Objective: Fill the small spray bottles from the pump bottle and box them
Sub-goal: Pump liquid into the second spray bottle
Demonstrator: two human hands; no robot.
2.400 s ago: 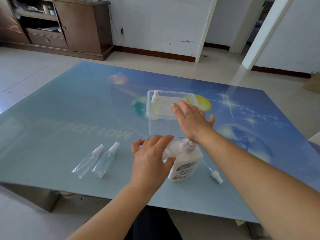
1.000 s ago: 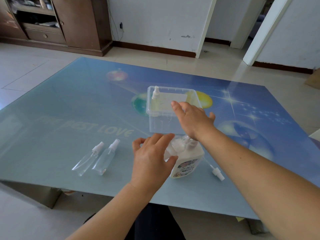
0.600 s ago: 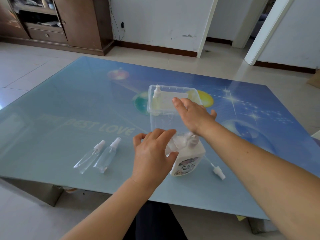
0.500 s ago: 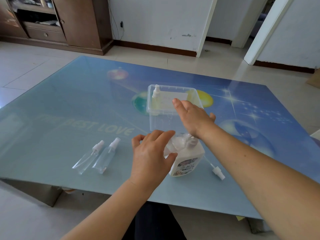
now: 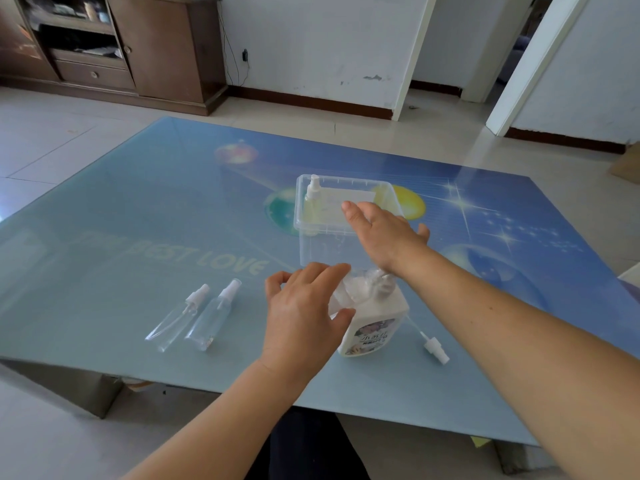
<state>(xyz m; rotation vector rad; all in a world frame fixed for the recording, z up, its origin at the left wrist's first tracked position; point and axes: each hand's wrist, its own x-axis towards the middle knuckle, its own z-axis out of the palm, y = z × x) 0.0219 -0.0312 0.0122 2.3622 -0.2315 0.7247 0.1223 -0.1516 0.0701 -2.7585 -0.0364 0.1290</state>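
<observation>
A white pump bottle [image 5: 375, 329] with a flowered label stands near the table's front edge. My right hand [image 5: 384, 237] lies flat over its pump head, fingers stretched out above the clear plastic box [image 5: 320, 233]. My left hand [image 5: 304, 313] is curled around a small clear spray bottle [image 5: 341, 296], held against the pump bottle's left side and mostly hidden by my fingers. One capped, filled small bottle [image 5: 312, 199] stands in the box's far left corner. Two empty capped spray bottles [image 5: 175, 318] [image 5: 215, 315] lie side by side to the left.
A loose white spray cap with its tube [image 5: 434, 349] lies right of the pump bottle. The blue printed glass table [image 5: 138, 237] ends close to my body. A wooden cabinet [image 5: 156, 46] stands at the far left wall.
Both hands keep nearly the same places at the pump bottle. Only the camera has shifted a little; the bottles on the table have not moved.
</observation>
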